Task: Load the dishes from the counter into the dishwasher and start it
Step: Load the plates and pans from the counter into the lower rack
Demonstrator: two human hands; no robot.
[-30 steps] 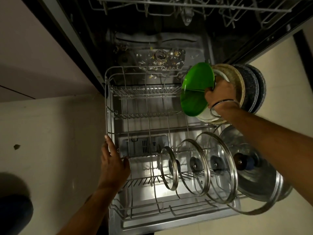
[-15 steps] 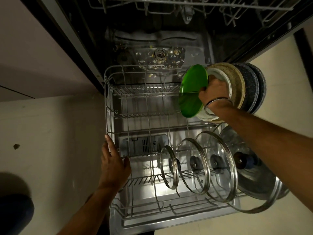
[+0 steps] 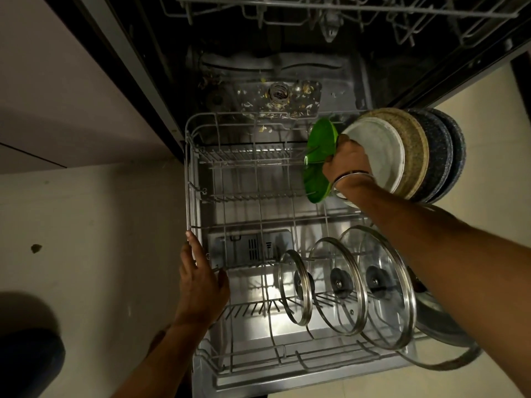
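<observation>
Right hand [image 3: 346, 162] gripping green plate [image 3: 317, 159] on edge just left of white plate [image 3: 379, 152], left hand [image 3: 201, 278] flat, fingers straight, against lower rack [image 3: 191, 179] rim.

Pale floor [image 3: 94, 268] is seen both sides, marked by one small dark spot [image 3: 36, 248]. Light cabinet front [image 3: 57, 90] at upper left, crossed by a dark seam. Room dimly lit; dark shape [image 3: 26, 360] at lower left, possibly a shadow.
</observation>
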